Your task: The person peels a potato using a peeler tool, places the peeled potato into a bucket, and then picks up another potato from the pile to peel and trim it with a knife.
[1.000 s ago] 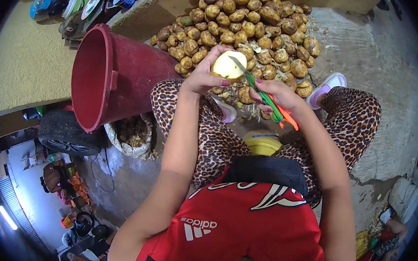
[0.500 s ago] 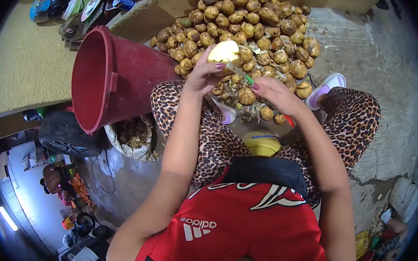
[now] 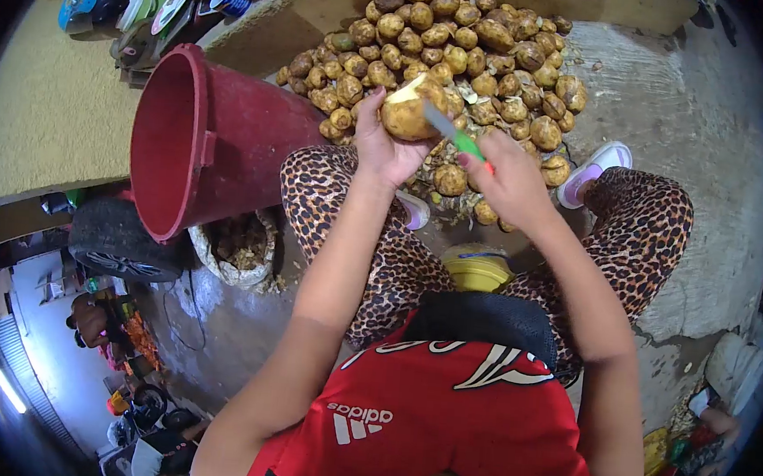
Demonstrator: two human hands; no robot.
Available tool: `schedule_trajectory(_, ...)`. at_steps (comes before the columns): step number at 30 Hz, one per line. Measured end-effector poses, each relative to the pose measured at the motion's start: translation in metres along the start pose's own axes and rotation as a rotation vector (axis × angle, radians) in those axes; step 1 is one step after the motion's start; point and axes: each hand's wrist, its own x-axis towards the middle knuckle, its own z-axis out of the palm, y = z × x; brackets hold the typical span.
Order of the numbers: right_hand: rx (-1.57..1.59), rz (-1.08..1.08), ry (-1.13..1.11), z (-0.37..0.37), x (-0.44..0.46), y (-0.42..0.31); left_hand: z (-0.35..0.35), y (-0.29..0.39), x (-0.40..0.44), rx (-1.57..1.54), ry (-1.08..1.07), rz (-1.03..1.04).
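Note:
My left hand [image 3: 384,150] holds a large, partly peeled potato [image 3: 410,118] from below and the side, its pale flesh showing at the top and brown skin on the rest. In my right hand [image 3: 508,178] is a small knife [image 3: 461,139] with a green and red handle. Its blade points at the potato's right side; whether it touches the skin I cannot tell. Beyond both hands lies a big heap of unpeeled potatoes [image 3: 449,32] with bits of peel among them.
A large red bucket [image 3: 256,136] lies tipped on its side at the left, beside a white sack [image 3: 251,275] of scraps. Behind that sack is a car tyre [image 3: 125,238]. A yellow container [image 3: 477,267] stands between my legs. People are visible at the lower left and lower right edges.
The potato has been turned so its brown skin now faces me, with the pale part up top. My right hand and the knife have shifted slightly right, away from the potato's top.

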Motion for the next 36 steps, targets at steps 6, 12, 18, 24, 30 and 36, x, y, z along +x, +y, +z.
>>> schedule_trajectory(6,-0.121,0.064,-0.054,0.003,0.005,-0.013,0.008,-0.009,0.008,-0.042,0.118,0.053)
schedule_trajectory(12,-0.156,0.055,-0.012,0.002,0.008,-0.008,0.008,-0.010,0.010,-0.039,0.084,0.052)
schedule_trajectory(18,-0.078,0.052,-0.084,-0.004,0.012,-0.008,0.010,-0.008,0.011,0.009,0.111,0.075)
schedule_trajectory(24,0.111,0.031,-0.166,-0.008,0.015,-0.005,0.003,-0.002,0.013,0.047,0.176,0.033)
schedule_trajectory(30,0.198,0.012,-0.246,-0.007,0.017,-0.001,0.009,-0.003,0.011,0.070,0.198,0.077)
schedule_trajectory(36,0.241,0.054,-0.278,-0.003,0.016,-0.001,0.012,-0.002,0.008,0.090,0.254,0.102)
